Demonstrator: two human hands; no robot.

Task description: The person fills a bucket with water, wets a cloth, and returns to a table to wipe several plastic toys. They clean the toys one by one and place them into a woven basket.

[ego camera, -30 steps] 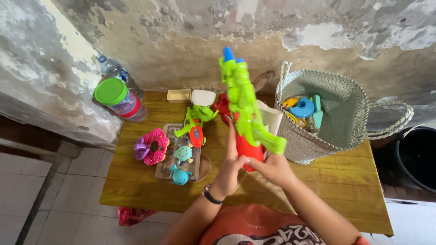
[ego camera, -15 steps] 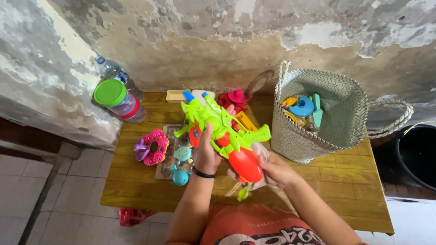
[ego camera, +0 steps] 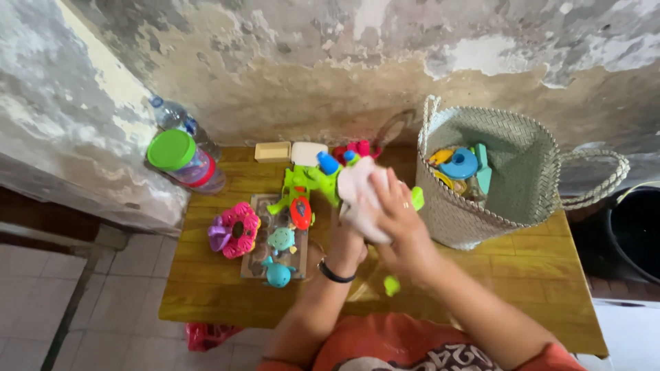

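Head view: we are wiping the green toy water gun (ego camera: 313, 180) with a pale cloth (ego camera: 357, 196), just left of the woven basket (ego camera: 474, 227). Our right hand (ego camera: 399, 220) presses the cloth flat; our left hand (ego camera: 347, 240) seems to grip the gun from beneath, mostly hidden. Its long axis lies across the wooden table (ego camera: 522, 275), blue nozzles (ego camera: 328, 163) pointing away from the basket. Next, we judge, comes rubbing along the barrel.
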